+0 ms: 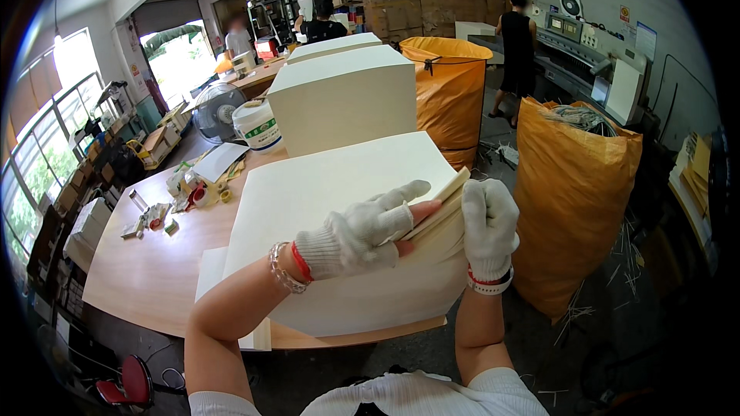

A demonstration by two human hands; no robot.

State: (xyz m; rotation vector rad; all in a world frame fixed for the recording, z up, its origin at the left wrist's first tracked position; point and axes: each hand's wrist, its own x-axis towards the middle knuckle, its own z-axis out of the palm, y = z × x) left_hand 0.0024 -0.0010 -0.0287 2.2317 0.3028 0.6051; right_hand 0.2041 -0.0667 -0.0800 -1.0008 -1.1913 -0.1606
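A large stack of white paper sheets [308,208] lies in front of me on the wooden table. Its right-hand edge is lifted and fanned into several curved layers [441,225]. My right hand [490,219], in a white knit glove, is closed around that raised edge, knuckles up. My left hand [358,233], gloved too but with two bare fingertips, lies across the sheets from the left. Its fingers are stretched out and apart, and the bare tips touch the fanned layers. How deep those tips reach between the sheets is hidden.
Behind the stack stand taller paper blocks [347,104] and a white tub [257,125]. Tape rolls and small items [202,194] clutter the wooden table [146,254]. A fan [218,112] stands beyond. Orange sacks [574,204] [451,100] stand at right. Several people work farther back.
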